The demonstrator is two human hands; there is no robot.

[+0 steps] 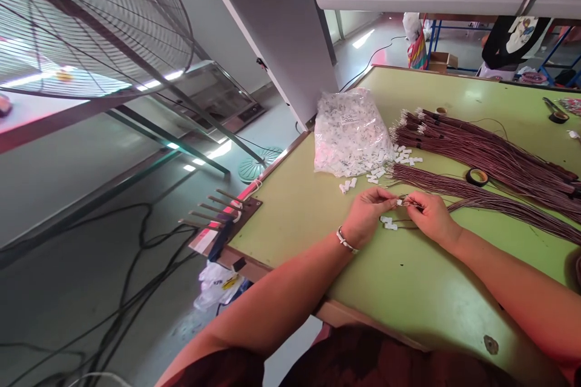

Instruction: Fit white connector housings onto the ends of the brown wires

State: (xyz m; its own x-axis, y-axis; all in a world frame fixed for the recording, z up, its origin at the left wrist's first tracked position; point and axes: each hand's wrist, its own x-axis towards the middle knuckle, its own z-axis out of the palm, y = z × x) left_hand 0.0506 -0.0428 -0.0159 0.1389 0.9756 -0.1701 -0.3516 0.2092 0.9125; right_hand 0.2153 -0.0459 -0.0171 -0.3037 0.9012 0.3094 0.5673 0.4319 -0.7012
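Over the green tabletop my two hands meet at a small white plastic connector (400, 202). Thumb and fingertips of my left hand (367, 214) are closed on the connector. My right hand (429, 214) pinches thin dark wires (414, 205) whose ends reach the connector; how far they sit inside it is hidden by the fingers. Just below my hands lie a few white connectors with wires (389, 224). Behind them is a bundle of brown wires (436, 180) with bare-looking ends, and several loose white connectors (374, 175) are scattered near the bag.
A clear bag of white connectors (349, 133) lies at the table's left. Thicker brown wire bundles (481, 151) stretch to the right, near a black tape roll (477, 177). A pegged rack (236, 217) juts from the left edge. A large fan (113, 18) stands at left.
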